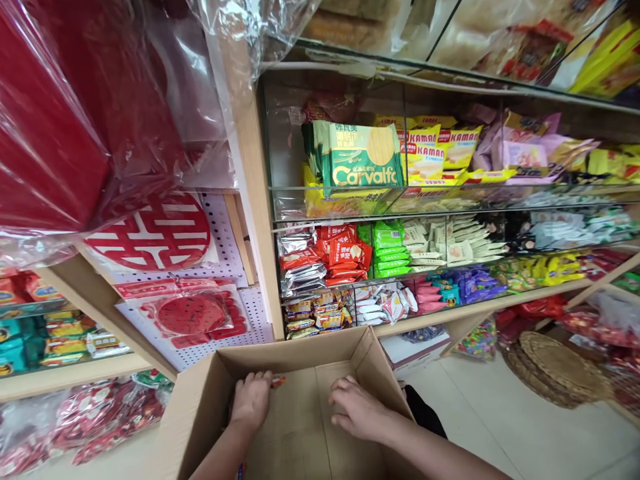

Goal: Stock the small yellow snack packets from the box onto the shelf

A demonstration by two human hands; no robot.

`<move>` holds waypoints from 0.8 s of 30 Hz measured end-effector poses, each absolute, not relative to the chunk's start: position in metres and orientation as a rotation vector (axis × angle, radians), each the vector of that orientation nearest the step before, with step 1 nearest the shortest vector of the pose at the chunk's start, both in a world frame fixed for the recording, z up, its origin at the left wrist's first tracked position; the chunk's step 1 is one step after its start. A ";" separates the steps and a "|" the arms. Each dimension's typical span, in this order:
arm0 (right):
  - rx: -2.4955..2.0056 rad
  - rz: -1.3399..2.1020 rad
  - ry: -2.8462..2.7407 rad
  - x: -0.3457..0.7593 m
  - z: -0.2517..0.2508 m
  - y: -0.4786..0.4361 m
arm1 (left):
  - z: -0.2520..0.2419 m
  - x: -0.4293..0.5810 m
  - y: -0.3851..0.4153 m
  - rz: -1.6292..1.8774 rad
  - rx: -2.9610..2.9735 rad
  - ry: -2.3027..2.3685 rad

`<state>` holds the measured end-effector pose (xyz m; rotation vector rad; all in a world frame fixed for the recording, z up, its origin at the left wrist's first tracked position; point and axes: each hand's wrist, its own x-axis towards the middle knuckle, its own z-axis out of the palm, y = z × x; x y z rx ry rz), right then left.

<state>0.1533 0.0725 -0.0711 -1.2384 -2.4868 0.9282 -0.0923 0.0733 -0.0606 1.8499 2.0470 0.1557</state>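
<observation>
Both my hands are inside a cardboard box [295, 427], its flaps up and its brown bottom largely bare. Near the box's left inner wall, my left hand [251, 400] is palm down with its fingers bent closed. A small orange-and-red wrapped packet [278, 381] pokes out beside its fingertips. Under my left forearm shows a sliver of another blue-and-orange wrapper [242, 471]. My right hand [357, 410] hovers over the right half of the box, fingers loosely curved and thumb apart, with nothing visible in it.
Ahead, a shelf [430, 313] with clear dividers holds many wrapped snacks, including green Carvalfo packs [357, 157] and red packets [347, 253]. Red decorations [150, 233] hang at left. Woven trays [560, 367] lie on the tiled floor [490, 413] at right.
</observation>
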 end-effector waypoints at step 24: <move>-1.001 1.457 -0.789 0.101 -0.030 0.059 | -0.023 -0.023 0.028 1.308 0.658 1.361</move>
